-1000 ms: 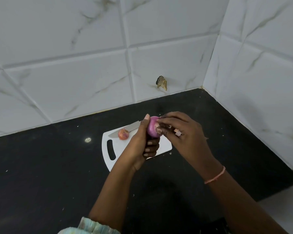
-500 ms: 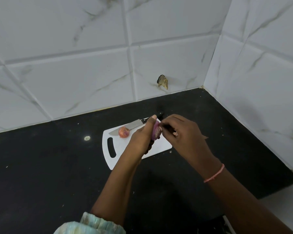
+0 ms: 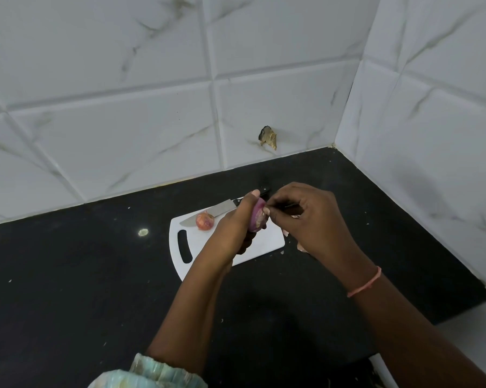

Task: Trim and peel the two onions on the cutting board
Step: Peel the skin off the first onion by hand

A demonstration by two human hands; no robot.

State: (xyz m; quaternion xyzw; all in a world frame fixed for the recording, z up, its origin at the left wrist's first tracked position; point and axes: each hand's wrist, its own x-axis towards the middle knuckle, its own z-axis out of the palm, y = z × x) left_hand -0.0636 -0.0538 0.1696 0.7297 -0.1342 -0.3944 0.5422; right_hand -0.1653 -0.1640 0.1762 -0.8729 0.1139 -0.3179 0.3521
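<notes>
A purple, partly peeled onion (image 3: 257, 217) is held above the white cutting board (image 3: 264, 243) by my left hand (image 3: 233, 228), thumb on top. My right hand (image 3: 306, 219) pinches at the onion's right side with its fingertips, on the skin. The second onion (image 3: 204, 220), orange-skinned, lies on the board's far left part. A knife (image 3: 216, 210) with a black handle rests along the board's far edge, behind that onion and partly hidden by my left hand.
The board sits on a black countertop (image 3: 68, 275) in a corner of white marble-look tiled walls. Bits of onion skin (image 3: 300, 247) lie on the counter right of the board. A brown scrap (image 3: 268, 137) sticks to the back wall.
My left hand has turned the onion so less of it shows. My right fingertips stay pinched at its right side. The view shifted slightly.
</notes>
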